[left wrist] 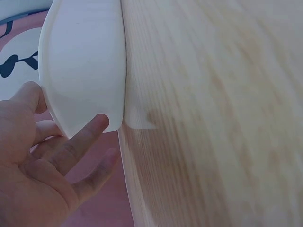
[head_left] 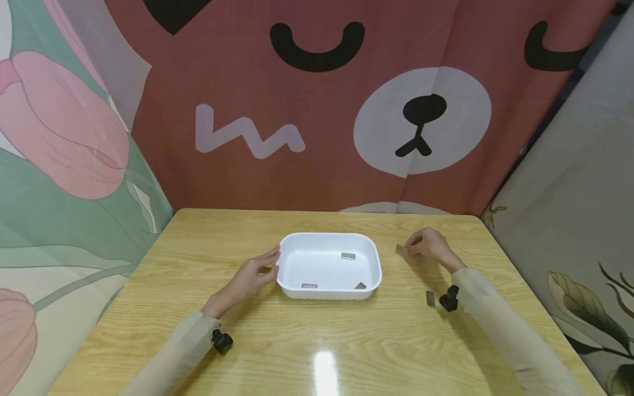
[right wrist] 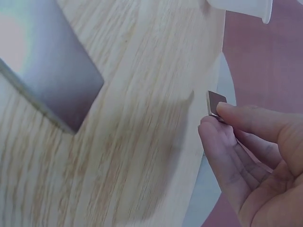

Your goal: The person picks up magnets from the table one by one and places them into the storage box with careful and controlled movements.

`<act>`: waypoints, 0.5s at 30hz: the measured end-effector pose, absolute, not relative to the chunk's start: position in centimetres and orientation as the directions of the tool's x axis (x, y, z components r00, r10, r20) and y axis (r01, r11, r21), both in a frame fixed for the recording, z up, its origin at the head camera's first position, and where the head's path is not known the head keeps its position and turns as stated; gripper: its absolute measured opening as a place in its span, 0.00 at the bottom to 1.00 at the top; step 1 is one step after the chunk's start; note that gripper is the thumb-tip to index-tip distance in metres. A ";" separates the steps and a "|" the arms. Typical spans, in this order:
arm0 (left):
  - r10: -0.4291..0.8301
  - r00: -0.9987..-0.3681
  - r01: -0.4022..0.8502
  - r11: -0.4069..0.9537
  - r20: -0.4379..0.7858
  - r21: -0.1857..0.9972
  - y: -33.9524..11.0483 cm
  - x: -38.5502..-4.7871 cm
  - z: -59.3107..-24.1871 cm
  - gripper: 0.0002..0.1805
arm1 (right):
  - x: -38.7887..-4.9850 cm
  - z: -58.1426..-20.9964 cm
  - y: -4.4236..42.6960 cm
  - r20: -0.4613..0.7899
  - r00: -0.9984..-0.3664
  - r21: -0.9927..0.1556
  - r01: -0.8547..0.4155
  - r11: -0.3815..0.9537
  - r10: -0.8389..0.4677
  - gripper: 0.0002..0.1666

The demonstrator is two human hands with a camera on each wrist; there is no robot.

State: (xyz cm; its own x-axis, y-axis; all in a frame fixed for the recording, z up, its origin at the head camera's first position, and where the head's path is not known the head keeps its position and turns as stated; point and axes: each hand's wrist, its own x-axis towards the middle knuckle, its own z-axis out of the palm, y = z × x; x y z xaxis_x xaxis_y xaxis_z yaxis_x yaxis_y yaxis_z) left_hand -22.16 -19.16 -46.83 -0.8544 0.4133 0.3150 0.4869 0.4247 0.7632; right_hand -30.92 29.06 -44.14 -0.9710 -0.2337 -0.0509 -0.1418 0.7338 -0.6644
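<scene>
my right hand (head_left: 430, 245) pinches a small flat plate (right wrist: 216, 100) between thumb and fingertips, with a second plate (head_left: 430, 298) lying on the table (head_left: 277, 341) nearer my body than those fingers. my left hand (head_left: 250, 276), fingers loosely spread, touches the white tray (head_left: 319, 269), whose three small pieces (head_left: 348, 256) lie rightward of them.

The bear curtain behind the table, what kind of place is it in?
Probably a small curtained-off indoor work corner: a cartoon bear curtain hangs behind the wood-grain table, and a floral curtain closes in the left side.
</scene>
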 end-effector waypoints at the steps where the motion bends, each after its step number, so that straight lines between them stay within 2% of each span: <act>1: 0.412 -0.853 0.489 0.423 0.319 0.763 -19.2 -22.2 -46.9 0.24 | -30.9 -44.1 29.0 -0.051 -0.971 -0.671 -0.139 0.728 -0.233 0.06; 15: 0.405 -0.855 0.489 0.421 0.324 0.764 -18.0 -20.0 -43.4 0.22 | -30.3 -42.9 27.8 0.002 -0.977 -0.688 -0.157 0.709 -0.214 0.06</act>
